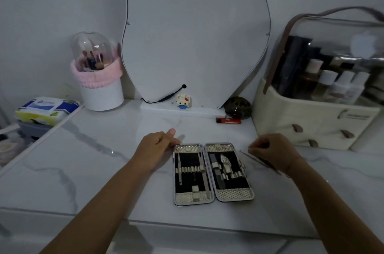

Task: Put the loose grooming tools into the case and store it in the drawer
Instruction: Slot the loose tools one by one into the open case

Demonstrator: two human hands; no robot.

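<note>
An open metal grooming case [213,195] lies flat on the white marble counter [104,160], both halves showing dark lining and several tools under silver loops. My left hand [154,150] rests beside the case's upper left corner, fingers touching its edge, thumb raised. My right hand [272,151] sits just right of the case with fingers curled, pinching a thin loose metal tool [246,154] that lies slanted on the counter under the hand. Other thin tools seem to lie beneath that hand.
A mirror [195,35] stands at the back with a small block figure [184,101] and a red lighter [228,120]. A cream cosmetics organiser [315,120] with small drawers stands right. A brush holder [99,79] and wipes pack [46,109] stand left.
</note>
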